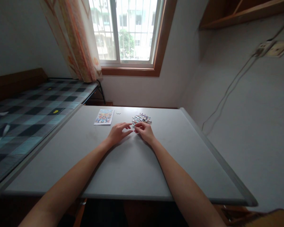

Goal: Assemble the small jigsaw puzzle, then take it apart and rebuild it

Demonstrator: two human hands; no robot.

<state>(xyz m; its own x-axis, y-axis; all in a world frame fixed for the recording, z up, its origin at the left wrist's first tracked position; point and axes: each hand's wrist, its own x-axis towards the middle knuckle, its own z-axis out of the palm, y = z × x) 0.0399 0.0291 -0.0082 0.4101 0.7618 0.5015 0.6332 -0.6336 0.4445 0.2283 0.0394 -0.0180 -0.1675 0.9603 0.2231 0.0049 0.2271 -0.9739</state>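
My right hand (144,131) is at the near edge of a pile of jigsaw puzzle pieces (142,118), its fingers closed in a pinch. A small pale puzzle piece (133,126) shows at those fingertips. Just to the left, my left hand (119,133) has thumb and fingers apart, pointing toward the right hand, with nothing visible between them. Beyond the left hand lies a printed picture sheet (104,117) in many colours. A few loose puzzle pieces (118,113) sit in a short row between the sheet and the pile.
The light grey table (137,170) has raised side edges. A bed with a checked cover (61,94) stands along its left. Behind are a window (127,31) and a patterned curtain (78,41). A cable (224,94) hangs from a socket on the right wall.
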